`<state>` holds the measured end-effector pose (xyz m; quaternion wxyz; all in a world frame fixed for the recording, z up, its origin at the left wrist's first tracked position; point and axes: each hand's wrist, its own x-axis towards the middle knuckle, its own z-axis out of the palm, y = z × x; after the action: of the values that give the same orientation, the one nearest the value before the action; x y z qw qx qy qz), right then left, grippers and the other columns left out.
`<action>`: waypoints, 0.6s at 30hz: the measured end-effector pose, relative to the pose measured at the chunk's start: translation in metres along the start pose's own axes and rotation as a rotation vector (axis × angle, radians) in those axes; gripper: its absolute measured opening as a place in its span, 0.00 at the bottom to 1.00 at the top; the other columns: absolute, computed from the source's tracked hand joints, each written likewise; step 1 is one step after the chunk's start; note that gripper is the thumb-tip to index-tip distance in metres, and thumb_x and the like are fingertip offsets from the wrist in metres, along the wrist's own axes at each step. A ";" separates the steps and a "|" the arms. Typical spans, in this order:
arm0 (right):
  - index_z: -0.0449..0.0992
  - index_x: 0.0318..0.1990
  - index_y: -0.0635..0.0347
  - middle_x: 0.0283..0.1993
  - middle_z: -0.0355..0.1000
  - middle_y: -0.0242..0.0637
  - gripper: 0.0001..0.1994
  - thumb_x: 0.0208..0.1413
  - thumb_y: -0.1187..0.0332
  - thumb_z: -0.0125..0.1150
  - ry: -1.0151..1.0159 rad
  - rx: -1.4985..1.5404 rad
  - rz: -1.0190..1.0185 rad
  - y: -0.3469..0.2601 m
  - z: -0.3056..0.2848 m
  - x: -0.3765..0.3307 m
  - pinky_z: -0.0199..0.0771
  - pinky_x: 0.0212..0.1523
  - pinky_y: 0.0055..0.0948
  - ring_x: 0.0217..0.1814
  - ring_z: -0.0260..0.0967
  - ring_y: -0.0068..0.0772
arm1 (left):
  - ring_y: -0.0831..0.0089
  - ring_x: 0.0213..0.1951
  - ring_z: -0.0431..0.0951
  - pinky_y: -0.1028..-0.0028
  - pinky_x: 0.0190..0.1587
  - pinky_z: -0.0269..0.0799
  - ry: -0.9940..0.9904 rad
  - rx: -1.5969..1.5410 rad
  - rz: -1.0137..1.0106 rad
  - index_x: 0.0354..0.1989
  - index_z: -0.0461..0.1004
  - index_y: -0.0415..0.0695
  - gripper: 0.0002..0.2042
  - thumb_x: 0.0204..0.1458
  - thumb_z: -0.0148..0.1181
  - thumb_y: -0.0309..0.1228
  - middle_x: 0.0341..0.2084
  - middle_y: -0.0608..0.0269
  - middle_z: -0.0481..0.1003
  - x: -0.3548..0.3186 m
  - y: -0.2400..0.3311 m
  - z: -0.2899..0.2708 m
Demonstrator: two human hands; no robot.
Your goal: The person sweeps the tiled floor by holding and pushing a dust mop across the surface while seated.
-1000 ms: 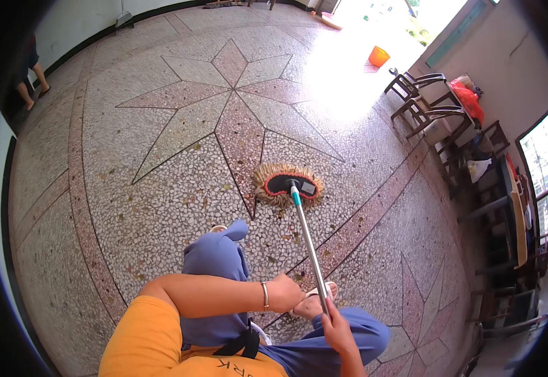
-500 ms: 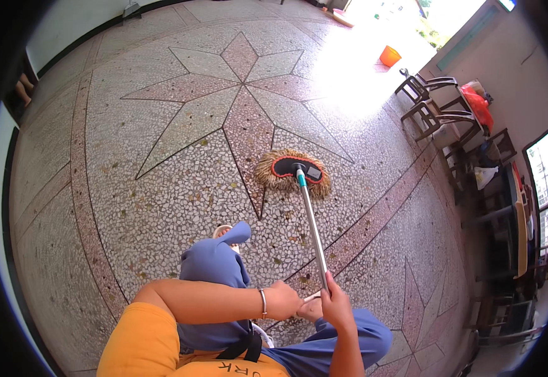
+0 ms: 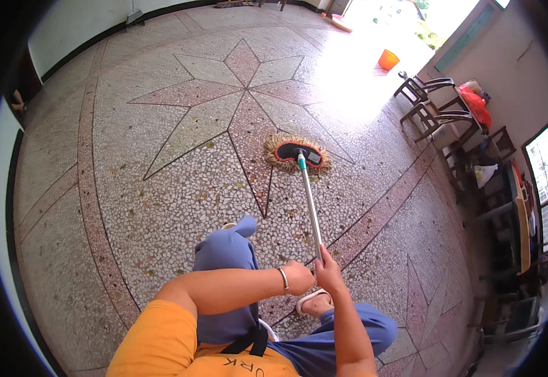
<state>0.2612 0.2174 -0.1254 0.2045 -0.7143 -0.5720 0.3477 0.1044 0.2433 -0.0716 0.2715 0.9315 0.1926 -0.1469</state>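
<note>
Mop head [image 3: 294, 152] rests on the speckled floor [image 3: 173, 217] as the right hand [image 3: 330, 270] wraps its pole [image 3: 312, 213]; the left hand [image 3: 298, 278] curls just beside, its hold impossible to tell. Debris [image 3: 208, 145] dots both sides, suggesting much cleaning remains, none clearly finished.

One wide fisheye view looks out from the wearer's head, tipped steeply down and facing forward. Nearest the lens, from six to seven o'clock, is the orange-yellow short-sleeved shirt [image 3: 151, 342]. Farther off, just above centre toward one o'clock, lies the beige fringed mop head with a black, red-edged back [image 3: 299, 154]; its silver metal pole [image 3: 310, 210] runs away from the camera. Beyond, the speckled grey-and-pink stone floor [image 3: 167, 132] reaches a glaring doorway at one o'clock. A barred, bright window [image 3: 547, 160] stands at three, and black rim frames the sides.
</note>
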 end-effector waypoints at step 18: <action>0.55 0.60 0.53 0.29 0.69 0.58 0.25 0.53 0.68 0.47 -0.134 -0.221 0.032 -0.045 -0.026 -0.043 0.68 0.35 0.40 0.32 0.69 0.55 | 0.62 0.28 0.78 0.64 0.26 0.71 -0.019 0.001 0.154 0.32 0.72 0.41 0.08 0.45 0.51 0.30 0.24 0.57 0.76 -0.024 0.025 0.010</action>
<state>0.2455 0.1908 -0.0650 0.0803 -0.7164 -0.6078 0.3329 0.0922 0.2116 -0.0589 0.2834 0.9422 0.1178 -0.1346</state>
